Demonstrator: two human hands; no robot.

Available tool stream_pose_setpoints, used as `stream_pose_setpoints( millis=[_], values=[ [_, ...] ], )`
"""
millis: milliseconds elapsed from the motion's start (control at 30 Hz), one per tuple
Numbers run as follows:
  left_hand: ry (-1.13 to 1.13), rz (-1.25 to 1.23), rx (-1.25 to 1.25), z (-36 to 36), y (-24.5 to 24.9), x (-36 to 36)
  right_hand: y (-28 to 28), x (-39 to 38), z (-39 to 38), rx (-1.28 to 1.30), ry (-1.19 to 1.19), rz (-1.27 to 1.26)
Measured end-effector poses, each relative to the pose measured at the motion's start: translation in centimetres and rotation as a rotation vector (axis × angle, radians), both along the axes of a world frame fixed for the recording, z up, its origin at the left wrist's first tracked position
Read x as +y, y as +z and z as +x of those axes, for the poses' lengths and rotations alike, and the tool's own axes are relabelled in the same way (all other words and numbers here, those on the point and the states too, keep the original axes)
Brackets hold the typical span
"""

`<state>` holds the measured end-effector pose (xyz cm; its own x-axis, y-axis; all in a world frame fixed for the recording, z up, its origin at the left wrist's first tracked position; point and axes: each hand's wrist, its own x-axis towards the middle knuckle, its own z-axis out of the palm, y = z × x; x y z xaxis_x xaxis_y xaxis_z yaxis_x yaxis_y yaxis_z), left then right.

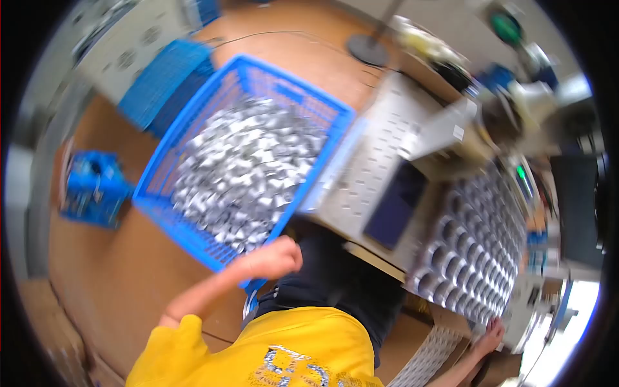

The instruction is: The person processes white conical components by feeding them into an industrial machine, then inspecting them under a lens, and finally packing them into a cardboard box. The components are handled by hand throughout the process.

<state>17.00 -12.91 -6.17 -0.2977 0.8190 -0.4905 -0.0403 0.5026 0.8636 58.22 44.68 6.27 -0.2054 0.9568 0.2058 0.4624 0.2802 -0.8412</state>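
Note:
My left hand (271,258) is closed in a loose fist just outside the near rim of a blue plastic crate (164,222); what it holds, if anything, is hidden. Many small silvery metal pieces (251,161) fill the crate. At the lower right, my right hand (493,335) is at the near corner of a tray of round metal cups (467,258), its fingers bent against the edge. Blur hides whether it grips the tray.
A perforated metal worktop (380,142) carries a dark flat panel (395,205). Blue stacked crates (164,84) and a small blue bin (97,187) stand on the left. A stand's round base (367,49) is at the top. A dark monitor (577,206) is at right.

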Motion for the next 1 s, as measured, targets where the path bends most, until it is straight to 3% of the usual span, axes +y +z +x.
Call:
stream_pose_setpoints(
  millis=[33,67,100,133,233,333,533,633,700,767,867,933,1000],
  values=[
    [-0.152,0.076,-0.016,0.5,1.9,2.5,1.1,-3.7,-0.9,-0.054,-0.102,-0.010],
    [-0.168,0.215,0.042,1.9,1.5,4.8,0.5,-3.8,1.7,0.034,-0.128,-0.047],
    [-0.257,0.232,-0.034,2.4,2.5,7.3,2.0,-6.3,2.0,0.034,-0.075,-0.078],
    [-0.343,0.249,-0.027,2.9,3.3,9.7,3.7,-10.4,0.1,-0.025,-0.243,-0.025],
    [-0.529,0.263,0.030,4.0,6.0,15.3,4.0,-14.0,4.8,0.056,-0.333,0.140],
    [-0.689,0.262,0.054,5.6,6.5,19.0,1.9,-18.9,11.5,-0.003,-0.533,0.179],
    [-0.875,0.364,0.000,13.9,8.3,25.2,-4.8,-32.0,23.8,0.085,-0.921,-0.074],
    [-0.800,0.502,0.028,20.2,8.4,29.1,-7.7,-36.4,29.2,0.113,-1.023,-0.179],
    [-0.787,0.642,0.107,24.0,7.5,33.3,-9.4,-36.4,32.1,0.101,-1.041,-0.226],
    [-0.722,0.604,0.215,27.9,4.0,38.5,-10.3,-36.0,35.2,0.077,-1.052,-0.259],
    [-0.866,0.501,0.357,33.2,2.7,45.9,-11.9,-33.4,38.9,-0.154,-1.046,-0.171],
    [-0.897,0.536,0.523,35.3,0.0,49.9,-13.7,-32.1,41.6,-0.229,-1.079,-0.257],
    [-0.857,0.531,0.605,37.2,-1.0,51.2,-12.2,-30.9,42.5,-0.335,-1.066,-0.535]
  ],
)
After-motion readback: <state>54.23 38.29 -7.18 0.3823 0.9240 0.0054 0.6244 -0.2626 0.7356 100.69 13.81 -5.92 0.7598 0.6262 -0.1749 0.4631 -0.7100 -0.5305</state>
